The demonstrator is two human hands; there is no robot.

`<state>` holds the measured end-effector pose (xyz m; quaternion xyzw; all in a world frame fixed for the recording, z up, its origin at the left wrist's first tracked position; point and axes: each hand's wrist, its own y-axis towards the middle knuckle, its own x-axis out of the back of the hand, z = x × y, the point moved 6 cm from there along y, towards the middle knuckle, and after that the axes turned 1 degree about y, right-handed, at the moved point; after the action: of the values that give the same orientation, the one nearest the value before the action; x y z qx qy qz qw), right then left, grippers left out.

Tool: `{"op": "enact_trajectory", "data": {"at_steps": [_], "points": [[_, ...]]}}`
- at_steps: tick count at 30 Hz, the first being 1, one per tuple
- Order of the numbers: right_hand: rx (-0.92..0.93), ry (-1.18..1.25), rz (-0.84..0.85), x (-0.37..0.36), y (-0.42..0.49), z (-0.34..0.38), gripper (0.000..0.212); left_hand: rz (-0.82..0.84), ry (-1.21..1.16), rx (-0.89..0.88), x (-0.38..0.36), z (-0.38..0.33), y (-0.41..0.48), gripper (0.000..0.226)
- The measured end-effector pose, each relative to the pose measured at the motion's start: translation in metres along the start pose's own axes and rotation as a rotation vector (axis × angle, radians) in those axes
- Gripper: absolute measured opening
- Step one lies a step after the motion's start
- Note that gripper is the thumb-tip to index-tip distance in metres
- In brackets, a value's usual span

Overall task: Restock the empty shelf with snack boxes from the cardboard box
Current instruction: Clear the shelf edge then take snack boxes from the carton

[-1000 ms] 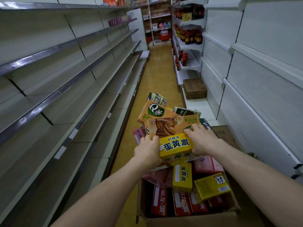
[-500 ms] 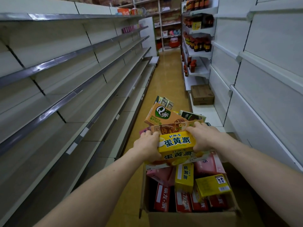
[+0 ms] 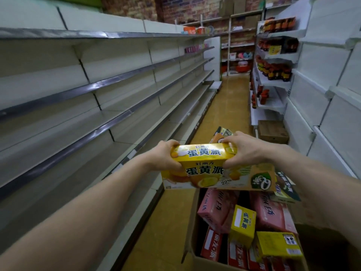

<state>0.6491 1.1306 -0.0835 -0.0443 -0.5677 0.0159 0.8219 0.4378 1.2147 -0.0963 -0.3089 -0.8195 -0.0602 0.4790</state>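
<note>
1. Carrying step: the left hand [image 3: 166, 155] and right hand [image 3: 249, 148] each curl round an end of a yellow egg-yolk pie box [image 3: 205, 166], held above the near-right cardboard box [image 3: 192, 241].
2. Next, probably: swing it left onto the empty shelf [image 3: 117, 124] and set it level.

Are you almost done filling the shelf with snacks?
No, barely started. Done: nothing, the nearby shelves look bare. In hand: the left hand and right hand grip a stack of yellow snack boxes above the cardboard box. Left: shelving them, plus the many pink and yellow boxes inside.
</note>
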Motion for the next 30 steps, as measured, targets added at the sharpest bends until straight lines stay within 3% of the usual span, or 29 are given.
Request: {"op": "enact_trajectory", "data": {"at_steps": [5,9,13,18,28,30], "points": [[0.125,0.153,-0.034,0.017,0.016,0.047,0.078,-0.077,-0.200,0.013,0.047,0.032,-0.036,0.076],[0.218,0.437,-0.097,0.035,0.021,0.084,0.078,-0.138,-0.528,-0.002,0.086,0.051,-0.076,0.083],[0.286,0.729,-0.190,0.056,0.020,0.123,0.090,-0.172,-0.772,-0.050,0.124,0.073,-0.111,0.092],[0.374,0.945,-0.091,0.051,0.018,0.187,0.065,-0.365,-0.902,-0.052,0.168,0.108,-0.160,0.088],[0.491,1.119,-0.066,0.018,0.033,0.357,0.066,-0.809,-0.960,-0.036,0.256,0.186,-0.291,0.097],[0.531,1.140,-0.048,0.013,0.032,0.390,0.054,-0.883,-0.932,-0.028,0.268,0.201,-0.320,0.104]]}}
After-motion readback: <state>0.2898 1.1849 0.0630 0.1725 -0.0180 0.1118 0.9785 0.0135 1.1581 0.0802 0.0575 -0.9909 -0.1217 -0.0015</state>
